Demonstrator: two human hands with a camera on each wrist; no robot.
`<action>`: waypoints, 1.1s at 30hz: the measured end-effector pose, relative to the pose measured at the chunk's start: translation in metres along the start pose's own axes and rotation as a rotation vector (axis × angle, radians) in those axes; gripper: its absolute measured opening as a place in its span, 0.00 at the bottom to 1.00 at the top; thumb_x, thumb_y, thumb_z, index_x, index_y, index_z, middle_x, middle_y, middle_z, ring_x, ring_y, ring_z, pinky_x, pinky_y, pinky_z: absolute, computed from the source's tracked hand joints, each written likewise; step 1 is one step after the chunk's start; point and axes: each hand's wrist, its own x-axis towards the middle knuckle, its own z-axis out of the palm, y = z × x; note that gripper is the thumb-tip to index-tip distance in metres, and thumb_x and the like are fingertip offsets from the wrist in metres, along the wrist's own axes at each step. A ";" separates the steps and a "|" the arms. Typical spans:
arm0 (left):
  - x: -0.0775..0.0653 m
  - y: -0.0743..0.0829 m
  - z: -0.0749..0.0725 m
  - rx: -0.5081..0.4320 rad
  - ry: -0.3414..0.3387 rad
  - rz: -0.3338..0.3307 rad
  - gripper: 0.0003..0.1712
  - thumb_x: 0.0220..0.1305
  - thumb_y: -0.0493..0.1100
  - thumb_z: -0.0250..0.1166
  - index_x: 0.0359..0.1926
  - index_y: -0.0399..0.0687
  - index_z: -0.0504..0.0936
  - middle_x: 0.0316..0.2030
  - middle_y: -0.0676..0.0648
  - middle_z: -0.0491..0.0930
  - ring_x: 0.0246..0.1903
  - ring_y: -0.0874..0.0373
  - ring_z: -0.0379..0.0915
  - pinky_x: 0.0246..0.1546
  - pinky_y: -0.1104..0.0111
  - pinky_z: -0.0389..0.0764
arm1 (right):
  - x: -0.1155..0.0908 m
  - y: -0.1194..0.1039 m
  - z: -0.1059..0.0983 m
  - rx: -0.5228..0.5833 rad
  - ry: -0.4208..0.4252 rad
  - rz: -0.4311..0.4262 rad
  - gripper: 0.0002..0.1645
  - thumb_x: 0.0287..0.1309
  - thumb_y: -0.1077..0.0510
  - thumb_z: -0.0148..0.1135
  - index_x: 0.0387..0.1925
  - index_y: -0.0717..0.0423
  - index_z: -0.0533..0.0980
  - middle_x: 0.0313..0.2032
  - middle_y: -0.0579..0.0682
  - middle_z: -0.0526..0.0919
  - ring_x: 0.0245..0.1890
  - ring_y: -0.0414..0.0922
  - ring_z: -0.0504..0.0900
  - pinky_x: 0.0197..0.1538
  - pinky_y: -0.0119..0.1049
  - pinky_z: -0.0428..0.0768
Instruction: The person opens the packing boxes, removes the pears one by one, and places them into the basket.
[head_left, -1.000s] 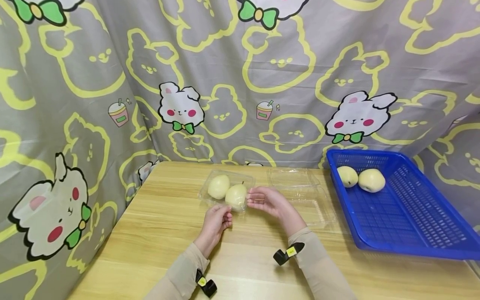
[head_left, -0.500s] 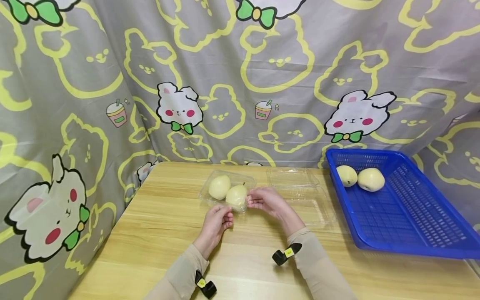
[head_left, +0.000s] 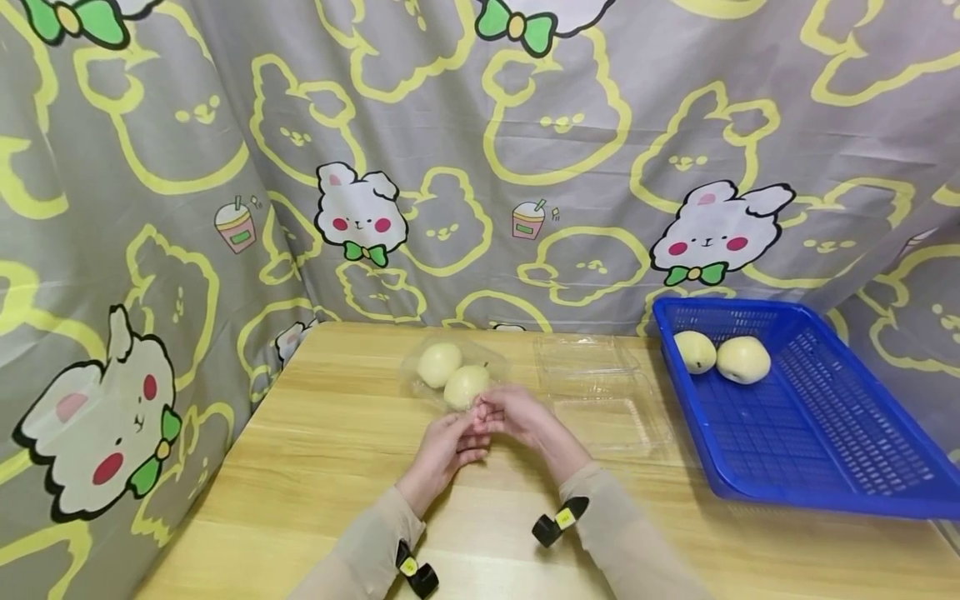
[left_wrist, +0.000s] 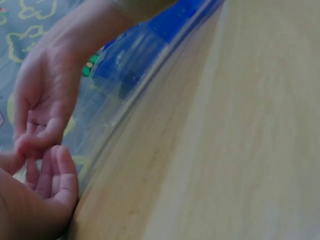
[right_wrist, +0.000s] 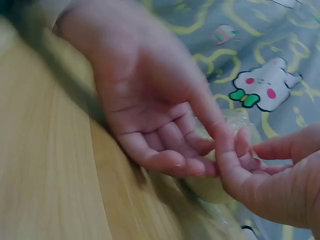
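Note:
Two pale yellow pears [head_left: 439, 365] lie in a clear plastic clamshell box [head_left: 491, 357] on the table. At the box's near right corner my two hands meet, fingertips against fingertips. My left hand [head_left: 442, 454] pinches the near edge between thumb and fingers. From the right, my right hand [head_left: 522, 414] pinches the same corner, its thumb and index finger touching the left fingertips. In the right wrist view, the right hand [right_wrist: 145, 110] partly hides the box and a pear. The bit of plastic between the fingertips is too small to make out.
Another clear plastic box [head_left: 611, 421] lies opened out on the wooden table [head_left: 330, 467], right of my hands. A blue basket [head_left: 832, 492] at the right holds two pears [head_left: 742, 360]. A patterned grey curtain [head_left: 450, 125] hangs behind and on the left.
My right hand has moved left and nearer from the box's right side to its near corner. My left hand has slid slightly right, and the box has shifted a little.

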 end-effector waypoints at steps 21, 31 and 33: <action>-0.001 0.005 -0.008 -0.031 0.028 -0.015 0.16 0.69 0.48 0.56 0.32 0.40 0.78 0.24 0.50 0.83 0.27 0.59 0.81 0.33 0.66 0.86 | 0.003 0.004 0.008 0.008 0.084 0.044 0.10 0.65 0.65 0.44 0.30 0.61 0.72 0.19 0.47 0.78 0.22 0.41 0.81 0.33 0.32 0.85; 0.005 0.009 -0.019 -0.067 0.132 0.019 0.11 0.68 0.43 0.58 0.30 0.43 0.78 0.23 0.51 0.82 0.25 0.61 0.80 0.31 0.69 0.85 | 0.002 0.002 0.005 -0.032 0.079 0.045 0.10 0.63 0.65 0.44 0.28 0.62 0.72 0.17 0.46 0.76 0.21 0.42 0.82 0.31 0.33 0.84; 0.006 0.011 -0.021 -0.069 0.142 0.027 0.09 0.67 0.42 0.59 0.31 0.43 0.77 0.23 0.52 0.81 0.25 0.61 0.80 0.31 0.69 0.85 | 0.002 0.001 0.006 -0.041 0.082 0.048 0.10 0.62 0.65 0.44 0.28 0.61 0.72 0.17 0.46 0.76 0.20 0.42 0.82 0.31 0.33 0.84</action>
